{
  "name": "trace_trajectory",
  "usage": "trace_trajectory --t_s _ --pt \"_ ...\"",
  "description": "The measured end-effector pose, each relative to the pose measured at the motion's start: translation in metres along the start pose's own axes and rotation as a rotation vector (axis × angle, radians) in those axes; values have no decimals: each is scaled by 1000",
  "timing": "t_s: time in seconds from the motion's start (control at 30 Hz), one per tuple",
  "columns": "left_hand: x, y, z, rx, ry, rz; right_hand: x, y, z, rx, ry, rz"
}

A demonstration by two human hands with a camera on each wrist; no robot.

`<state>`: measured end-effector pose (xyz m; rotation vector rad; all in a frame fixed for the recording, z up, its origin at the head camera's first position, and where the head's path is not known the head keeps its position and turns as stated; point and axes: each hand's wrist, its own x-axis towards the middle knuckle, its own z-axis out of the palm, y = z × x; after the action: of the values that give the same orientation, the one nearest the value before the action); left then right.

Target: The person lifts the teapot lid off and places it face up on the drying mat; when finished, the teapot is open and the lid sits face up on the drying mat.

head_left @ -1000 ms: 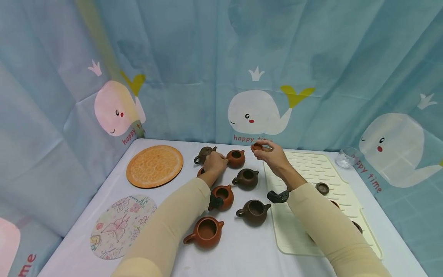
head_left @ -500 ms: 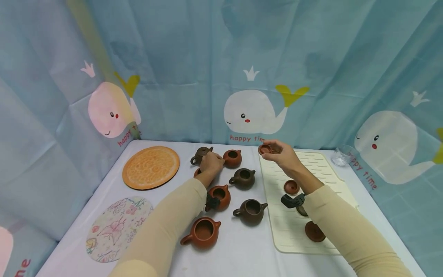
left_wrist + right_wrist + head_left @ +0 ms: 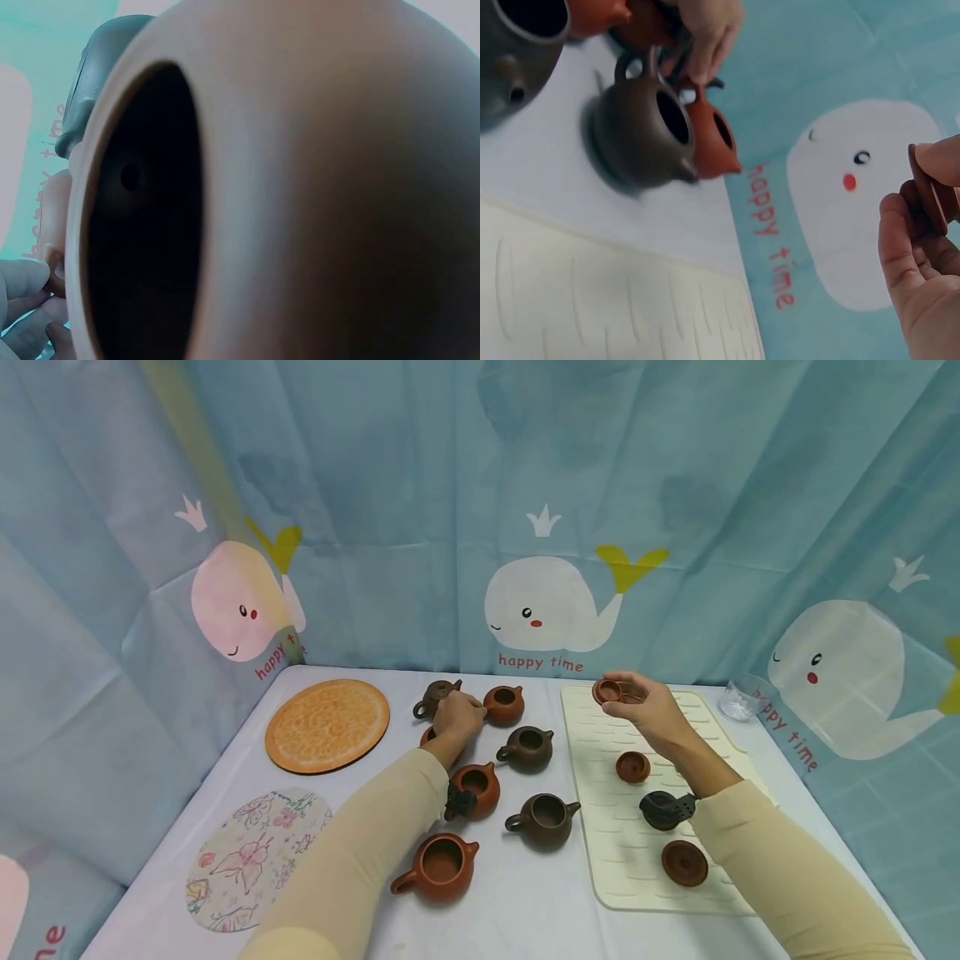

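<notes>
At the back of the table my left hand (image 3: 460,718) pinches the handle of a small, lidless reddish-brown teapot (image 3: 505,703); the right wrist view shows those fingers at its handle. My right hand (image 3: 648,706) holds a small reddish-brown teapot lid (image 3: 607,691) above the far part of the cream mat (image 3: 592,860), its underside turned toward the head camera. In the right wrist view, thumb and fingers grip that lid (image 3: 928,187) by its edges. Just left of the left hand stands a dark brown teapot (image 3: 435,697) with its lid on. A large blurred teapot (image 3: 300,187) fills the left wrist view.
Several open teapots, among them a dark one (image 3: 546,821) and a red one (image 3: 444,867), stand mid-table. Lids (image 3: 633,767) lie on the mat. An orange round mat (image 3: 327,727) and a floral mat (image 3: 258,860) are at left. A clear glass (image 3: 742,697) stands back right.
My right hand has moved right with the lid, from beside the far red teapot to above the mat. My left hand stays at the teapot's handle. The head view has shifted slightly.
</notes>
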<state>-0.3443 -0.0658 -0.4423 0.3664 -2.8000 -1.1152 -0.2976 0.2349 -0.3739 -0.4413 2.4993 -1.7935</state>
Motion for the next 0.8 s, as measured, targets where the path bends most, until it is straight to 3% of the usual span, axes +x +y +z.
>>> trace_trajectory --t_s 0.5,0.8 --pt "-1 0 0 -4 4 2 -14 21 -45 17 77 72" --pt "-1 1 0 4 14 0 -18 47 -66 13 140 96"
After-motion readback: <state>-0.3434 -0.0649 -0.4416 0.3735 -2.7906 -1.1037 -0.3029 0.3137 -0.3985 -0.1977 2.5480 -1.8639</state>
